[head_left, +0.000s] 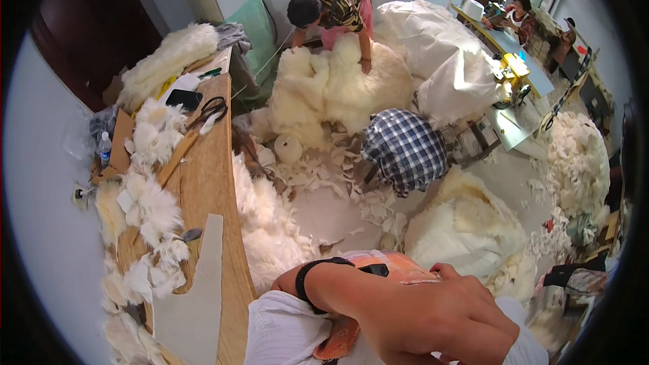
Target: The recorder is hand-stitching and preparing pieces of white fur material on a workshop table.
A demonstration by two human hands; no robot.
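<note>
My left hand (433, 318) reaches across my body at the lower edge, a black band on its wrist. Its back faces up and its bent fingers curl downward, closed. Whatever they hold, if anything, is hidden under the hand. Below it is my orange checked garment (382, 259) with a small black object (374, 270) on it. My right hand is out of sight. On the wooden table (215, 186) to my left are a pale flat pattern piece (199, 290), black-handled scissors (211, 109), a dark phone (184, 99), a wooden strip (177, 157) and tufts of white fleece (152, 203).
Fleece scraps (324, 169) litter the floor around a checked-cloth-covered stool (405, 149). A co-worker (338, 10) bends over cream fleece (345, 84). White bundles (436, 51) and a fleece heap (466, 226) stand ahead and right. Other people (520, 20) sit at far-right work tables.
</note>
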